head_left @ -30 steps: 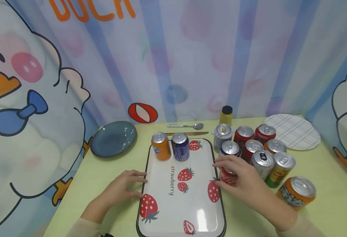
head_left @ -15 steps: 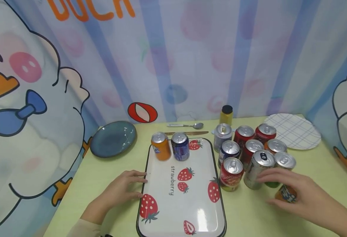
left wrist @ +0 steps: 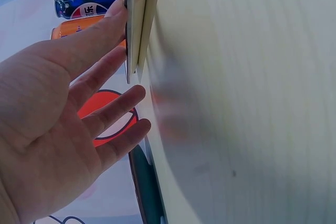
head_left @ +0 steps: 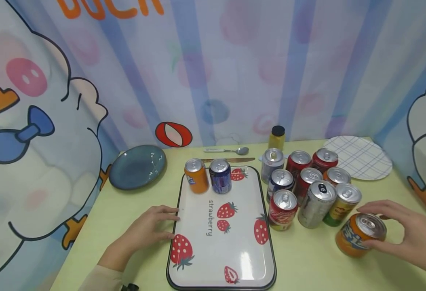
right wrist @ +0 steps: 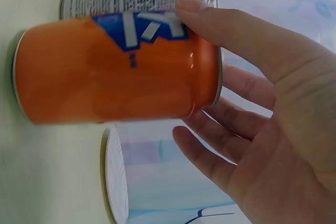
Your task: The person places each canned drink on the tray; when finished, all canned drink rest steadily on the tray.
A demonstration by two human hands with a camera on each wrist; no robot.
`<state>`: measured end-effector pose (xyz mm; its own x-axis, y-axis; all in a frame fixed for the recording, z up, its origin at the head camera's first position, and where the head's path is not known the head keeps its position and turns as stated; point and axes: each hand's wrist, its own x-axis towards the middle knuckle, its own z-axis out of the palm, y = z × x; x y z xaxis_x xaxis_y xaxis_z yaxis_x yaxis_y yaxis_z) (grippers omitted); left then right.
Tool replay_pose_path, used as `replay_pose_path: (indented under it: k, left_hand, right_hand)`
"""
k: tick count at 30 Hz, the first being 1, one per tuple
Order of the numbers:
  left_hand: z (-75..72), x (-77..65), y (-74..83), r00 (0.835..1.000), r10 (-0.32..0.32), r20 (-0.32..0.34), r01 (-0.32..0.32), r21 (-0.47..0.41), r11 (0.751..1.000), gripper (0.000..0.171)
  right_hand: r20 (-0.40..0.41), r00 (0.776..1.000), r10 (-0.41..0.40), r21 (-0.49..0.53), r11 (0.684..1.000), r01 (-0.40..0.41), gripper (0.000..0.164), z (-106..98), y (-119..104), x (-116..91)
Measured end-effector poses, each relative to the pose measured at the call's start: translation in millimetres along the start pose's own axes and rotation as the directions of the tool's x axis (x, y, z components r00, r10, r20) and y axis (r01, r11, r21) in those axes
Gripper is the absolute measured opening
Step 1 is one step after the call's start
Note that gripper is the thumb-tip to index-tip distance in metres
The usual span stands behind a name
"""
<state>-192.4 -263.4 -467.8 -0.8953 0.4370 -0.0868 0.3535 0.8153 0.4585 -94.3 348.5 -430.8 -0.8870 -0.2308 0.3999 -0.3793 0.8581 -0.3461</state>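
At the right, my right hand holds an orange soda can near its top, thumb at the front and fingers behind. The can stands upright at the table's front right; in the right wrist view the thumb lies on its blue and white lettering. On the left, my left hand touches the edge of a white strawberry tray with its fingers spread. Another orange can and a dark blue can stand side by side at the tray's far left.
Several cans crowd right of the tray, among them a red can and a silver can. Behind are a yellow bottle, a spoon, a knife, a blue plate and a checked oval mat.
My right hand has left the red can by the tray's right edge, moved right and taken hold of the orange can. My left hand has stayed at the tray's left edge.
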Motion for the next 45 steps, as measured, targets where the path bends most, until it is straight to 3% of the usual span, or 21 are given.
replay_pose_path:
  k: [6, 13, 17, 22, 33, 40, 45]
  left_hand:
    - [-0.5, 2.6, 0.2, 1.0, -0.009, 0.006, 0.009, -0.006, 1.0, 0.043]
    - [0.2, 2.3, -0.8, 0.999, -0.033, 0.016, 0.034, -0.014, 0.999, 0.043]
    - [1.7, 1.9, 0.0, 0.999, -0.033, 0.02, 0.034, -0.018, 0.999, 0.044]
    - [3.1, 0.4, 1.0, 1.0, -0.02, 0.015, 0.02, -0.015, 1.0, 0.044]
    - [-0.1, 0.0, 1.0, 0.999, -0.045, 0.018, 0.046, -0.014, 0.999, 0.045]
    - [-1.1, 0.3, -0.3, 0.999, -0.034, 0.014, 0.035, -0.013, 0.999, 0.045]
    - [0.4, 0.9, -0.2, 0.999, -0.036, 0.021, 0.036, -0.012, 0.999, 0.045]
  right_hand:
    - [0.028, 1.0, -0.002, -0.012, 1.0, 0.003, 0.082, -1.1, 8.0, -0.8]
    - [0.092, 0.995, 0.042, -0.024, 0.999, -0.04, 0.08, -1.2, -3.5, 5.9]
    - [0.071, 0.997, -0.005, 0.014, 1.0, 0.004, 0.08, -1.7, -18.2, 10.0]
    - [0.05, 0.991, -0.12, 0.081, 0.99, 0.116, 0.083, -2.7, -49.6, 20.1]
    - [0.083, 0.953, -0.291, 0.297, 0.92, 0.255, 0.071, 10.1, -120.6, 79.7]
    - [0.087, 0.962, -0.257, 0.413, 0.888, 0.2, 0.062, 38.6, -141.5, 128.1]
    - [0.102, 0.972, -0.214, 0.394, 0.906, 0.158, 0.058, 58.4, -148.8, 157.0]
